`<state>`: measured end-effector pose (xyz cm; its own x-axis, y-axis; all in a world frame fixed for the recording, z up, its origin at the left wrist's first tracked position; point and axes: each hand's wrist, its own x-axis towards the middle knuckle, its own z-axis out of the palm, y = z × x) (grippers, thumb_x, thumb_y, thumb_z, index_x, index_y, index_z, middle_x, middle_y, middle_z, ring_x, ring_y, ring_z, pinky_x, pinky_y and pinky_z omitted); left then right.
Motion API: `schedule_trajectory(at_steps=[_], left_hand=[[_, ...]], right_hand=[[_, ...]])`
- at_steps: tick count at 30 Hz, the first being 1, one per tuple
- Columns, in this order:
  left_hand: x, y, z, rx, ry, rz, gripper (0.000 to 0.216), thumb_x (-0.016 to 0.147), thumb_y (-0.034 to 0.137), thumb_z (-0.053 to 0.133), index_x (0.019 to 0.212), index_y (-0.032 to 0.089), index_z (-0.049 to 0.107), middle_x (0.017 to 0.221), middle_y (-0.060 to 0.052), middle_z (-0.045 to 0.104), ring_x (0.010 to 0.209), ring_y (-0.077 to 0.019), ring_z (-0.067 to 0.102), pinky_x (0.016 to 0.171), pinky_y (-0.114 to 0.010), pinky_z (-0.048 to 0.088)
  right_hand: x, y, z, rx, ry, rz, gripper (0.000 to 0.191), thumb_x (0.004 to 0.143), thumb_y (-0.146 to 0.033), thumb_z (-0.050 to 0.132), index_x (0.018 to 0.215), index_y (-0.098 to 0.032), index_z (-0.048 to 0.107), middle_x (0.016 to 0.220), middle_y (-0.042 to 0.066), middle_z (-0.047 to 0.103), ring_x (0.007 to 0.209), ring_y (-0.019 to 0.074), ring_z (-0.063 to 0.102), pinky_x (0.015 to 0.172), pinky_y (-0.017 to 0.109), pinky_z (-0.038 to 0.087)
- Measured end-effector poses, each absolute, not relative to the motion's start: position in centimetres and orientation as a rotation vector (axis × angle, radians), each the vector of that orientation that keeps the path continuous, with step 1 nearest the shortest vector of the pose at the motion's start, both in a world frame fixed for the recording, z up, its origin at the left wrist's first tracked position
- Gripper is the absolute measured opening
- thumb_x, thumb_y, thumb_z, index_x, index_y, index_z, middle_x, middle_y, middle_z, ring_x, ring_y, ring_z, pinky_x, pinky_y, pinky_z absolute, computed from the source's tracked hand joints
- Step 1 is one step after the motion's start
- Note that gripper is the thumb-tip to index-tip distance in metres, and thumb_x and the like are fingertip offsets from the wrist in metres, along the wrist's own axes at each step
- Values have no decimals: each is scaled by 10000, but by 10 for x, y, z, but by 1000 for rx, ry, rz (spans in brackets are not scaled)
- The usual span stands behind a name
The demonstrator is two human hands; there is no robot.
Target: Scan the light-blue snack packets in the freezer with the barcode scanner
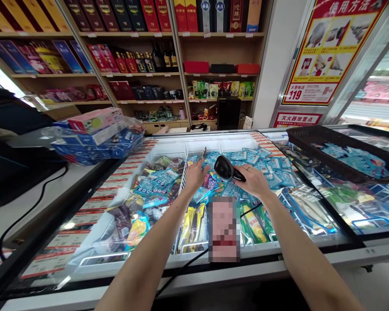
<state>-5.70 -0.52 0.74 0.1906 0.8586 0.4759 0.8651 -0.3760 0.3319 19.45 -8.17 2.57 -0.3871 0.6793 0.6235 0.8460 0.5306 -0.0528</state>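
Observation:
My right hand (253, 180) is wrapped round the handle of a black barcode scanner (224, 167), whose head points left and away from me. A black cable runs from it toward the freezer's front edge. Facing the scanner, my left hand (196, 176) reaches over the divider with its fingertips drawn together. A small brownish wrapper end (204, 152) sticks up just beyond them; whatever they grip is mostly hidden. Blue packets (246, 156) lie spread around both hands inside the chest freezer (164, 147). Yellow ice-cream wrappers (191, 226) lie closer to me.
Wire dividers split the freezer. At right, a dark basket (314, 162) of blue packets rests on the adjoining freezer. Plastic-wrapped boxes (97, 136) are stacked at left, beside a black cable (35, 207). Shelves of boxed bottles (126, 34) line the back wall.

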Motion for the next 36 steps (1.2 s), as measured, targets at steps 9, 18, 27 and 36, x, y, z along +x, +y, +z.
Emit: schedule_trajectory(at_steps=[9,18,27,36], left_hand=[[-57,18,-13,-2568,-1843,-843,605,821,484,520,1345,210,392,1356,-141,482,1309,-312,368,1079,-528,215],[-81,-12,-9,-2486,-1808,-1484,757,701,236,633,1389,237,318,1276,-124,434,989,-192,539,795,-312,479],[-92,-20,-15,-2428,-1855,-2094,320,830,317,466,1116,191,530,984,-46,620,880,-153,583,763,-283,474],[-90,-20,-14,-2429,-1864,-2008,217,843,326,455,989,193,546,906,-30,628,850,-151,584,743,-271,467]], right_hand=[[193,-83,29,-1232,-2226,-375,403,850,-358,541,1225,-214,525,983,80,644,950,233,569,718,324,473],[194,-86,29,-1220,-2222,-367,457,843,-348,537,1271,-199,486,1009,85,639,968,234,571,721,326,472],[192,-89,28,-1202,-2234,-380,389,845,-346,531,1211,-215,533,981,71,639,937,220,578,724,316,463],[188,-89,26,-1197,-2314,-364,383,839,-363,534,1192,-216,537,1004,72,644,994,222,567,696,298,461]])
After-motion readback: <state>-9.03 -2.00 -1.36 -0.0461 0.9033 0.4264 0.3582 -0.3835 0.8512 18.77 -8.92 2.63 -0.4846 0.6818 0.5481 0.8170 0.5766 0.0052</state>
